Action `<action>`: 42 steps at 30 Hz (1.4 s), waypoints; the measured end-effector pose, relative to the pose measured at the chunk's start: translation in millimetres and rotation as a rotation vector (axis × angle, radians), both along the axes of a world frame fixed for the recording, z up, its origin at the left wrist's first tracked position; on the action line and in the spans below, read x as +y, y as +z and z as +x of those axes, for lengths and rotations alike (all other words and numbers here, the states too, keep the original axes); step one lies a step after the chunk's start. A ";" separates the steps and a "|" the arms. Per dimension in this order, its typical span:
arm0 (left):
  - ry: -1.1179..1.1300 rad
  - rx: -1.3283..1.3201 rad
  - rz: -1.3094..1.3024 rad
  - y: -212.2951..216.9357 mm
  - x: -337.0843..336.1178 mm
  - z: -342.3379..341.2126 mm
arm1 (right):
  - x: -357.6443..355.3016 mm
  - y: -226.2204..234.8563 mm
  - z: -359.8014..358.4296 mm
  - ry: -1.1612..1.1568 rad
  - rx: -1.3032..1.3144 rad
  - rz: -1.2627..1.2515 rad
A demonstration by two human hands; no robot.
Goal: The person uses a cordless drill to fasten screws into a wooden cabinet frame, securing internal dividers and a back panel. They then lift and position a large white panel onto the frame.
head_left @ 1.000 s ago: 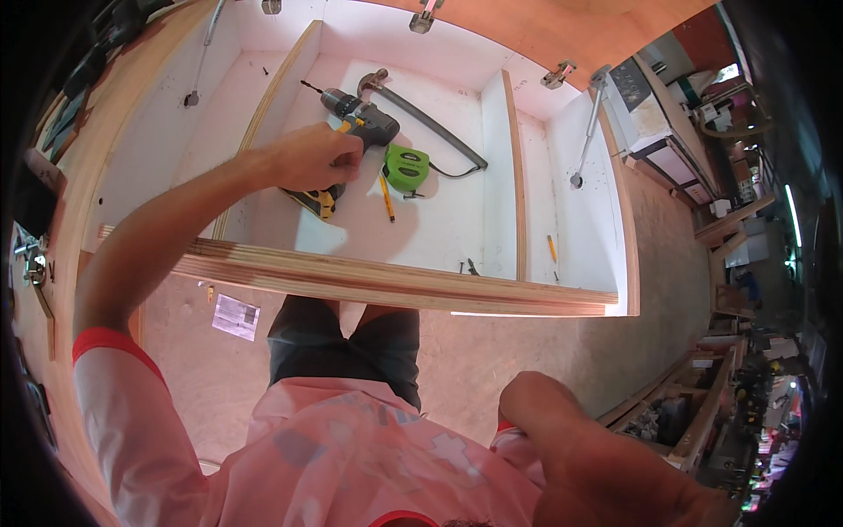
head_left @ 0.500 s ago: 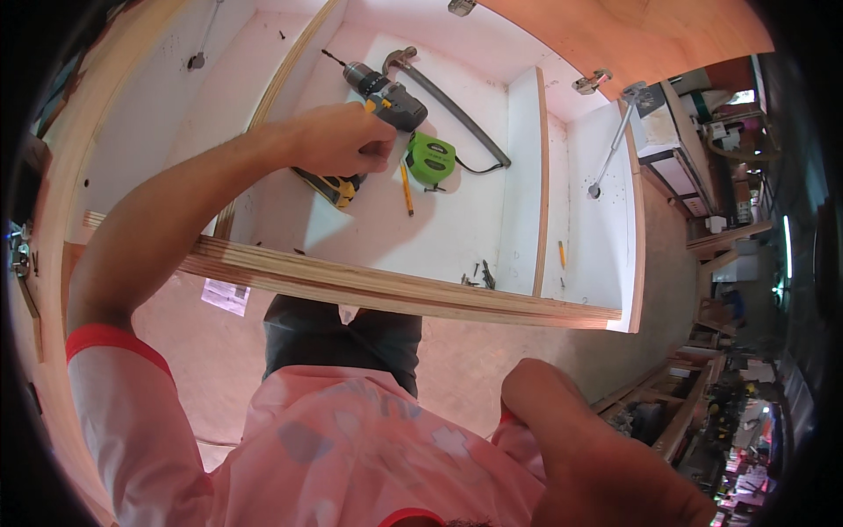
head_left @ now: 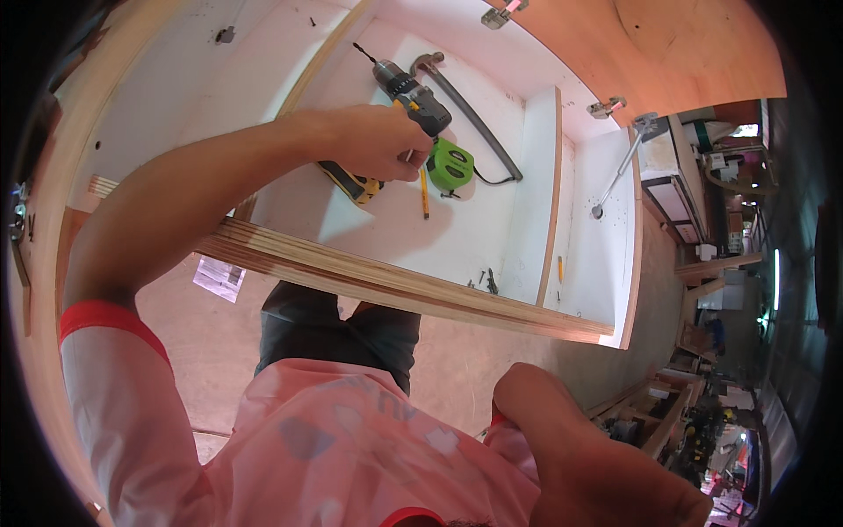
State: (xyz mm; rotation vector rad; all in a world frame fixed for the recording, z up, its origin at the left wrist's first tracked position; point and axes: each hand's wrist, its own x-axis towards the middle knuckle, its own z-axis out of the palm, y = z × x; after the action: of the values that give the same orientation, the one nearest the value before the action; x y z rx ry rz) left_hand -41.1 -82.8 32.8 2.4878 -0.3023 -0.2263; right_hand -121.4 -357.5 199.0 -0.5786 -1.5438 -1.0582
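Left hand (head_left: 373, 140) is wrapped around the grip of one cordless drill (head_left: 406, 92) (yellow and black, bit pointing away), which sits low over the white cabinet panel (head_left: 378, 224). Just beside it: one green tape measure (head_left: 450, 164), one pencil (head_left: 423, 191), and one hammer (head_left: 465, 110) lying flat. A few loose screws (head_left: 486, 281) near the plywood edge. Right hand isn't visible, only the arm, so can't tell its state.

Left hand (head_left: 373, 140) outstretched, fingers curled.
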 end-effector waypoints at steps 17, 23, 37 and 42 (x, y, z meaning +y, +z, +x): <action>-0.057 0.017 0.047 -2.2 -1.2 0.8 | 6.8 8.7 -13.8 0.373 0.026 0.001; -0.043 0.024 0.058 1.5 -3.1 -2.3 | 0.0 9.4 -15.3 -0.186 -0.026 0.182; -0.078 0.039 0.089 -1.6 -3.8 -1.8 | -26.1 19.2 -18.6 0.172 0.016 0.012; -0.079 0.033 0.072 -1.7 -3.2 -2.0 | -34.4 20.3 -14.4 0.145 0.058 0.004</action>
State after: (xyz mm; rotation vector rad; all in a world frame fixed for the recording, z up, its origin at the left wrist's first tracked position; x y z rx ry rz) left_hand -43.0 -86.0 31.1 2.5424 -0.3857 -0.3151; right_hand -135.8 -391.9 219.3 -0.4828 -1.5089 -0.9268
